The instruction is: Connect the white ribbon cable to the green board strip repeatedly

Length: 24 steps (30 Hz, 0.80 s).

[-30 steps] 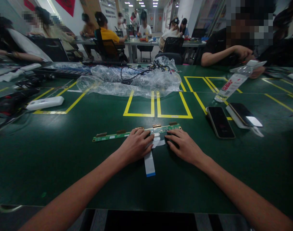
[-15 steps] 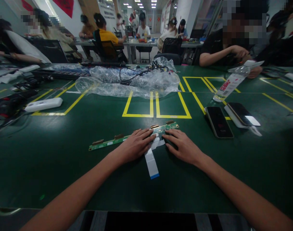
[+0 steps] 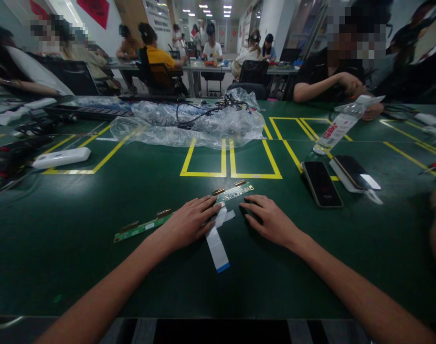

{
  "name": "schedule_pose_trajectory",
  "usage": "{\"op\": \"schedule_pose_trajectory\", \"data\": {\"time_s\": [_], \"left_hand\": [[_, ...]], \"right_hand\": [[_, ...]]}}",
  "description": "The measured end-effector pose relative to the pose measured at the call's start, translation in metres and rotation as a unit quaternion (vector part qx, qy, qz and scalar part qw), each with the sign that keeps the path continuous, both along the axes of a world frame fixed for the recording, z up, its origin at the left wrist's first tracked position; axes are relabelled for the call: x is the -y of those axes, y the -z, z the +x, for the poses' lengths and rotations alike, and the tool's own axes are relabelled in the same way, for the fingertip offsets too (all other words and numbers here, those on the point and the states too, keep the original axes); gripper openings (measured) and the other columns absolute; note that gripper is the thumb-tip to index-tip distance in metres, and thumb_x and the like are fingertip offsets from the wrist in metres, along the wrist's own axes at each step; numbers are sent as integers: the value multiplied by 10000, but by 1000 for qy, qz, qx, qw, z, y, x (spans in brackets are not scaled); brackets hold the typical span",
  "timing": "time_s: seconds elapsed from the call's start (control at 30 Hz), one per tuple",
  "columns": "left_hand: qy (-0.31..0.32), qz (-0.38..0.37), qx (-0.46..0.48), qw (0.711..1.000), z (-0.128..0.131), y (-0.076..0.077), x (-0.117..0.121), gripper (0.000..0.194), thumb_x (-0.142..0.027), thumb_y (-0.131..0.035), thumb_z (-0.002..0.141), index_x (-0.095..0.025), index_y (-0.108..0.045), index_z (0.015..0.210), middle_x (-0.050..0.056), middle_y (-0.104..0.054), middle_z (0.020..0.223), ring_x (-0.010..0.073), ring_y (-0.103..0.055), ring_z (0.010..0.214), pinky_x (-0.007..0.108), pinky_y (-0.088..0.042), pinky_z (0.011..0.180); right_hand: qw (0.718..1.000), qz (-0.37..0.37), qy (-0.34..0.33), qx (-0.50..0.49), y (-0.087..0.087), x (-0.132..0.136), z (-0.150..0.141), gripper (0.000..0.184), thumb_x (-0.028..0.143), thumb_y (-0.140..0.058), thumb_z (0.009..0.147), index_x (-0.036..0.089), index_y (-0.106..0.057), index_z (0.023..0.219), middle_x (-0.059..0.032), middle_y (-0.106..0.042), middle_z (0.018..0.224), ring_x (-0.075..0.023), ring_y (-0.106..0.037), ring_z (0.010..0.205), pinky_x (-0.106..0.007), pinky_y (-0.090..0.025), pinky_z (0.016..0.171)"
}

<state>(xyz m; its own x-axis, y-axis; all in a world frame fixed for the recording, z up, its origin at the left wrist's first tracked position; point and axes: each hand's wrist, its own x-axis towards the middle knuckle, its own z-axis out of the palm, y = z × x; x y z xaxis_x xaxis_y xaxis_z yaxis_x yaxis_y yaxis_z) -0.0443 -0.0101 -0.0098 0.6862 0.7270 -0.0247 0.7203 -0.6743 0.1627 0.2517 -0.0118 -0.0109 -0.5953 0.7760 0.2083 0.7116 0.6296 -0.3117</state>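
Note:
A long, narrow green circuit board (image 3: 235, 193) lies slanted on the dark green table (image 3: 268, 277), its right end farther from me. My left hand (image 3: 191, 220) rests palm down across the middle of the board, fingers stretched out, hiding part of it. From under its fingertips a white ribbon cable (image 3: 218, 248) with a blue end runs toward me, a strip of white tape (image 3: 225, 219) beside it. My right hand (image 3: 270, 220) lies flat on the table just right of the board's right end. Its fingers are spread and hold nothing.
Two phones (image 3: 322, 184) (image 3: 356, 173) and a leaning water bottle (image 3: 341, 126) stand to the right. Crumpled plastic wrap (image 3: 196, 124) with black cables lies at the back. A white device (image 3: 62, 157) sits at left. A co-worker's hands (image 3: 352, 86) are across the table.
The circuit board and its ribbon cable have slid left and slightly toward me, together with my left hand. My right hand has stayed nearly in place, now apart from the board.

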Motion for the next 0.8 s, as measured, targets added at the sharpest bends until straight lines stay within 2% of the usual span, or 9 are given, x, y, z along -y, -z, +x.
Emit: {"op": "schedule_pose_trajectory", "data": {"time_s": [0.13, 0.27, 0.4, 0.5, 0.6, 0.7, 0.8], "left_hand": [[0, -13, 4, 1000, -7, -1, 2, 581, -530, -337, 1041, -288, -300, 1568, 74, -283, 1642, 279, -270, 1511, 521, -261, 1215], [-2, -8, 1, 1000, -15, 0, -1, 607, -573, -367, 1020, -290, -330, 1556, 60, -275, 1645, 286, -270, 1510, 522, -240, 1222], [-47, 0, -11, 999, -52, 4, -1, 597, -575, -377, 1015, -315, -335, 1550, 43, -300, 1638, 281, -292, 1502, 528, -259, 1215], [-109, 2, -20, 994, -101, 11, 7, 617, -572, -380, 1010, -303, -309, 1560, 45, -299, 1639, 286, -288, 1502, 534, -260, 1213], [-204, 9, -21, 979, -164, 22, 24, 632, -578, -352, 1008, -306, -257, 1571, 9, -251, 1658, 304, -273, 1505, 550, -255, 1207], [-310, 29, -11, 950, -237, 37, 44, 576, -537, -254, 1035, -383, -135, 1577, -81, -97, 1685, 287, -262, 1507, 522, -239, 1215], [-379, 49, -34, 923, -311, 53, 61, 601, -572, -188, 1016, -476, 53, 1558, -137, -24, 1678, 347, -251, 1497, 585, -281, 1160]], "right_hand": [[1000, -4, -1, 3, -2, 1, -1, 382, 264, -535, 978, 195, -607, 1347, -137, -577, 1408, -299, -492, 1327, -531, -432, 1090], [1000, -13, 9, -1, -3, 2, 1, 387, 281, -520, 989, 185, -597, 1356, -143, -567, 1414, -297, -484, 1330, -534, -435, 1087], [1000, -24, 11, -13, -5, 3, 3, 381, 291, -511, 996, 190, -598, 1353, -139, -573, 1404, -289, -494, 1317, -523, -441, 1083], [999, -28, 14, -17, -5, 3, 3, 379, 288, -515, 993, 182, -603, 1347, -144, -572, 1405, -291, -495, 1315, -525, -439, 1081], [999, -32, 15, -18, -5, 4, 2, 380, 287, -518, 990, 188, -606, 1347, -142, -578, 1401, -295, -497, 1314, -534, -435, 1080], [999, -35, 16, -16, -4, 4, 2, 381, 291, -520, 989, 190, -608, 1346, -143, -580, 1400, -299, -497, 1315, -541, -433, 1078], [999, -34, 16, -14, -3, 4, 1, 375, 289, -520, 989, 191, -616, 1337, -141, -579, 1402, -297, -495, 1318, -539, -428, 1082]]}}
